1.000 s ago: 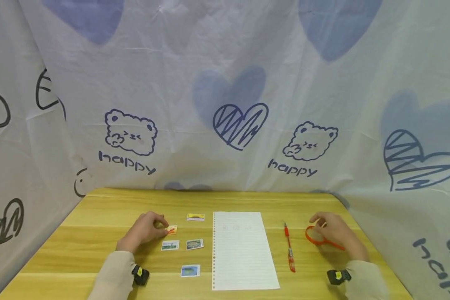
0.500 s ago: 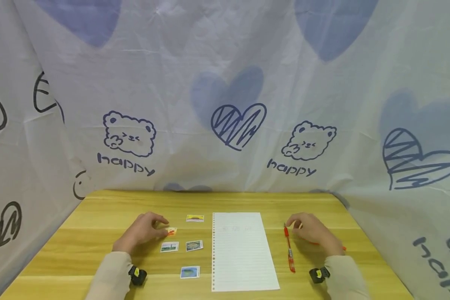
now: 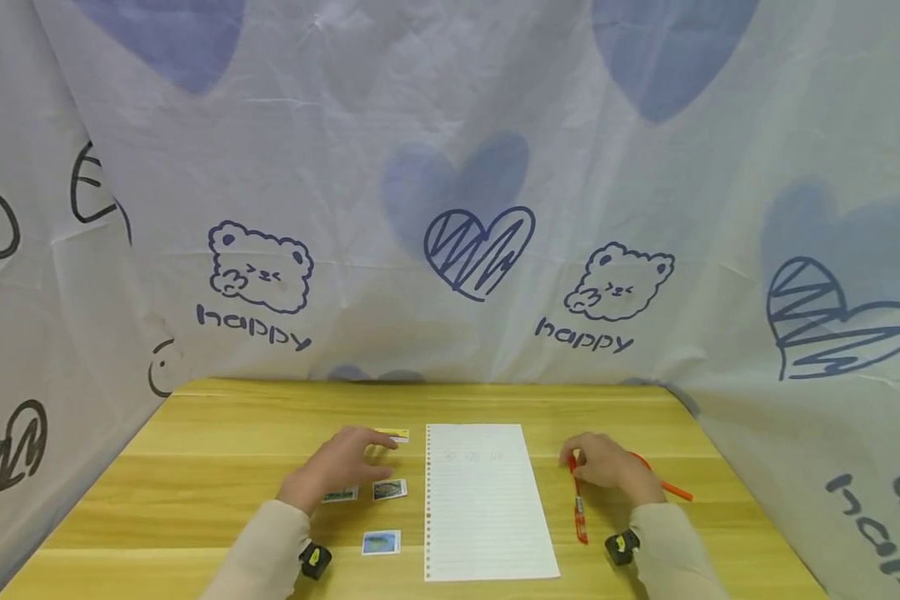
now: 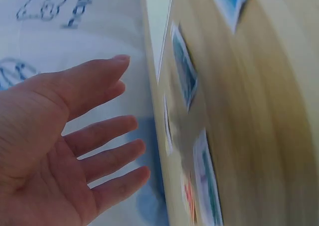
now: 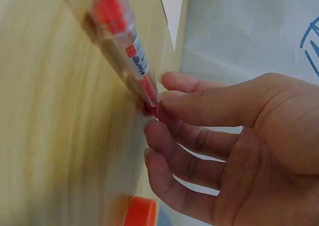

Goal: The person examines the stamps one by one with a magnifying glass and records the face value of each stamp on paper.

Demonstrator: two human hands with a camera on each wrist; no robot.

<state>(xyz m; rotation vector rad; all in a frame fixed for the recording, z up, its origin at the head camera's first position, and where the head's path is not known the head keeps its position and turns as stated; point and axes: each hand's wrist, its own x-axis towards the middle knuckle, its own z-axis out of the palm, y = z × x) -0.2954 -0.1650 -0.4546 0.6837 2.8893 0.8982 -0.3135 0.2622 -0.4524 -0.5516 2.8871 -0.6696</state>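
My left hand point(image 3: 341, 462) hovers over the small stamps with its fingers spread and nothing in its grasp. Nearest it are a yellow stamp point(image 3: 399, 435), partly covered by its fingers, and a dark stamp point(image 3: 389, 489) below the thumb. A green stamp point(image 3: 341, 494) peeks out under the palm; a red-patterned stamp point(image 4: 188, 196) shows only in the left wrist view. At the tip end of a red pen point(image 3: 579, 508), the curled fingers and thumb of my right hand point(image 3: 607, 462) pinch it. The pen's clear body point(image 5: 137, 56) slants toward the wrist camera.
A lined sheet of paper point(image 3: 487, 517) with punched holes lies between the hands. A blue stamp point(image 3: 381, 542) lies nearer me. Right of the pen is a red magnifying glass point(image 3: 675, 492), its ring mostly behind my right hand. A printed cloth point(image 3: 375, 333) hangs behind the table.
My left hand has moved right, off the red-patterned stamp and over toward the yellow and dark ones. My right hand has moved left from the magnifying glass to the pen's tip.
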